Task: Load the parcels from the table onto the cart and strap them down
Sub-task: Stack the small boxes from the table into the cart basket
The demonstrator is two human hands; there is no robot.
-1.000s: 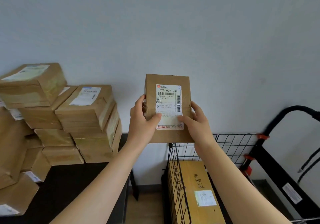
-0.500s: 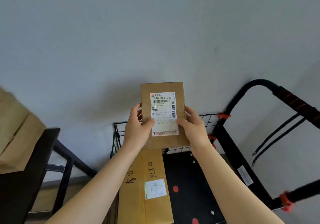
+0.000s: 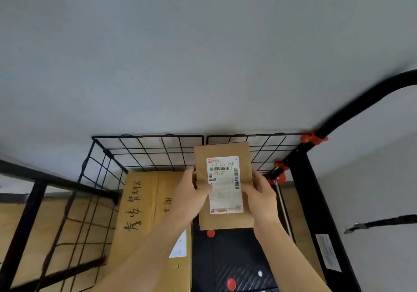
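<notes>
Cardboard parcel (image 3: 223, 188) — flat, stiff, likely light — is pinched at both long edges by left hand (image 3: 188, 193) and right hand (image 3: 259, 193) (sensible holds) over the cart (image 3: 239, 253).

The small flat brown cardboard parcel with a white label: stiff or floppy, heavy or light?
Probably stiff: the brown parcel shows straight edges. Likely light: left hand and right hand hold it up by its sides. Flat, so unlikely to roll.

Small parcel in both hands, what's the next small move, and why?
Probably lower the small parcel straight down onto the bare black deck beside the large box: the left hand and right hand hold it over that free spot.
</notes>
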